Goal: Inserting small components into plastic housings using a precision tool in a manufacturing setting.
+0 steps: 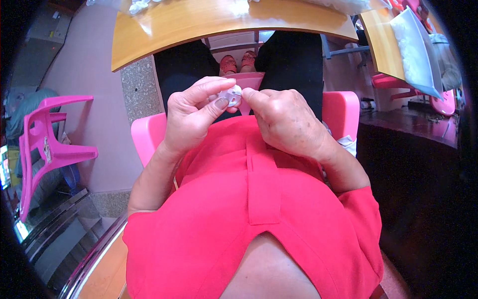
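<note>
Below the wooden table, we pinch a small white plastic piece between left hand and right hand, mid-assembly, judging that pressing it together needs a steady squeeze.

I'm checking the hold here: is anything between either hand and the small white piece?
Nothing visible. The left hand and right hand both pinch the small white piece directly with bare fingertips, above the lap and in front of the wooden table. Its underside is hidden.
</note>
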